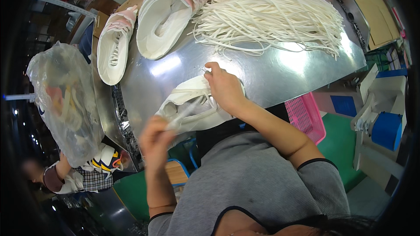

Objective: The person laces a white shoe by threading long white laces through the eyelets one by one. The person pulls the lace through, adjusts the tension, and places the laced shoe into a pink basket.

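Note:
A white shoe upper [194, 111] lies on the metal tabletop right in front of me, its opening facing up. My right hand [224, 88] is closed on its far right part, thumb and fingers curled; something small and thin shows at the fingertips, too small to name. A pale, blurred streak like a white shoelace [187, 112] runs from the upper's eyelet area toward my left hand [155, 137]. That hand is raised just off the upper's near left end, fingers curled and smeared by motion, seemingly round the lace.
Beyond lies a big heap of white laces [271, 17]. Nested white-and-pink uppers [164, 30] and a single laced upper [114, 50] sit left of it. A filled plastic bag [65, 105] and another person [74, 177] are at left. A pink basket [306, 118] stands at right.

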`<state>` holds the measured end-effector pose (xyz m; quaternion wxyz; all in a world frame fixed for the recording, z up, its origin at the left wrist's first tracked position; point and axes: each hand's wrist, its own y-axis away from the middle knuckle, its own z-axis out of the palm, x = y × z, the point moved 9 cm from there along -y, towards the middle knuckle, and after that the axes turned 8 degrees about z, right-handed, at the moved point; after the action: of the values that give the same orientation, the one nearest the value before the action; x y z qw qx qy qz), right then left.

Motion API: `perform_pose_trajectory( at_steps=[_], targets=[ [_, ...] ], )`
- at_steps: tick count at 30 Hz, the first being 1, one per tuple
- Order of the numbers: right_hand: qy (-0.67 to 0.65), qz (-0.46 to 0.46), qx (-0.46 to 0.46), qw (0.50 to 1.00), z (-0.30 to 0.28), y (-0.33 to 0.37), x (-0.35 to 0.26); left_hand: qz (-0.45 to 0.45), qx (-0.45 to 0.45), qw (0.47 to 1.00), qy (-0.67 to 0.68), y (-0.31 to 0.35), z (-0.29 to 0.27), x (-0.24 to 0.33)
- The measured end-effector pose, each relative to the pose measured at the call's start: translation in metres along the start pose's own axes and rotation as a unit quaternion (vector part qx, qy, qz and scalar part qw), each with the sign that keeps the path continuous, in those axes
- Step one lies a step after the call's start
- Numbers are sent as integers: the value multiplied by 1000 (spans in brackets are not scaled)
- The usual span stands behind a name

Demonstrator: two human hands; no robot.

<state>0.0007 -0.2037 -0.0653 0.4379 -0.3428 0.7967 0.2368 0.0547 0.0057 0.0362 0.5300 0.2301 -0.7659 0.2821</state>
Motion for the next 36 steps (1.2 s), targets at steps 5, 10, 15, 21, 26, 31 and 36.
perform_pose_trajectory(
  at_steps=[5, 10, 15, 21, 26, 31, 36],
  targets=[
    [-241, -20, 1, 970, -32, 20, 4, 140, -45, 921, -360, -11, 69, -1],
    [-153, -84, -81, 981, -31, 89, -8, 48, -29, 961, -270, -14, 64, -28],
    [-142, -65, -110, 982, -16, 104, -1, -6, -24, 966, -258, -16, 57, -41],
    [-87, -70, -167, 980, -9, 112, -9, -25, -54, 957, -285, -20, 59, -48],
    [-144, -2, -127, 981, -6, 95, 9, -59, -61, 958, -273, -19, 60, -59],
    [-111, 16, -162, 980, -2, 91, 10, -35, -35, 961, -271, -18, 62, -51],
    [-37, -1, -157, 987, -1, 86, 1, 111, -34, 947, -298, -4, 77, -36]
  ],
)
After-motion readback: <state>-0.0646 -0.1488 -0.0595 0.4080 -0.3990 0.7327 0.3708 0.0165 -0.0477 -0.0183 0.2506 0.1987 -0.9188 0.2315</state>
